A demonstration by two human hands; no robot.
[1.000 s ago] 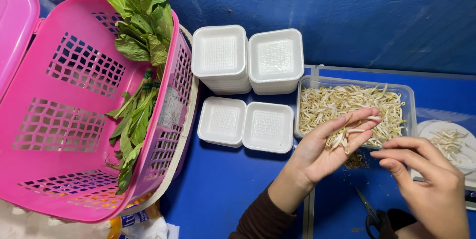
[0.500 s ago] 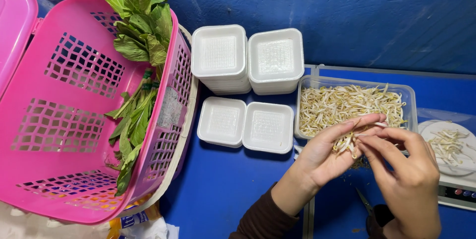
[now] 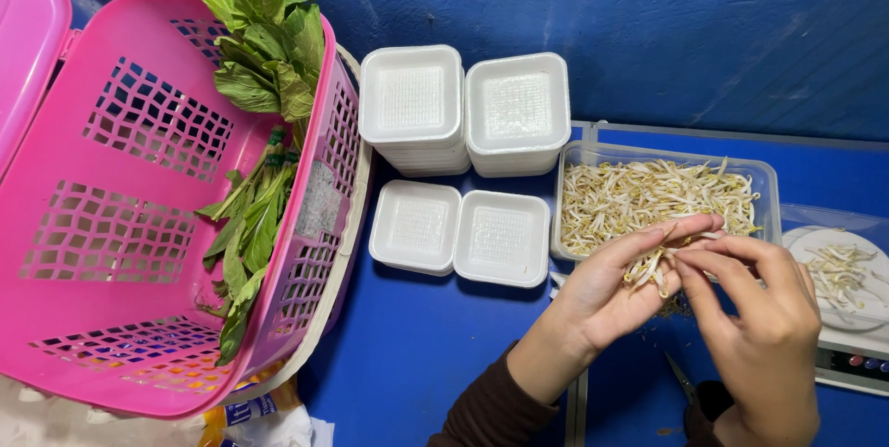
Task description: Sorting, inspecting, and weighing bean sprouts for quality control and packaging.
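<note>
Holding: the left hand lies palm up with a small bunch of bean sprouts across its curled fingers, thumb pressed down on them.
Right hand: the right hand comes in from the right, thumb and forefinger pinched at the loose ends of that bunch; which single sprout it has cannot be made out.
Behind the grip: a clear plastic tub full of pale sprouts, touching the fingertips' far side.
Right of the grip: a white plate with a thin scatter of sprouts, sitting on what looks like a small scale.
Left of the grip: two single white foam trays, empty, and beyond them two taller stacks of trays.
Far left: a pink basket holding leafy greens, its rim just beside the trays.
Change: one second ago the hands were apart and the right fingers open; half a second ago they had met; now the pinch sits on the bunch, the containers unmoved.
Open room: bare blue table lies toward the body, left of the left wrist; the tub's edge hems the grip behind.
Below the grip: a dark scissor-like tool near the right wrist, partly hidden.
</note>
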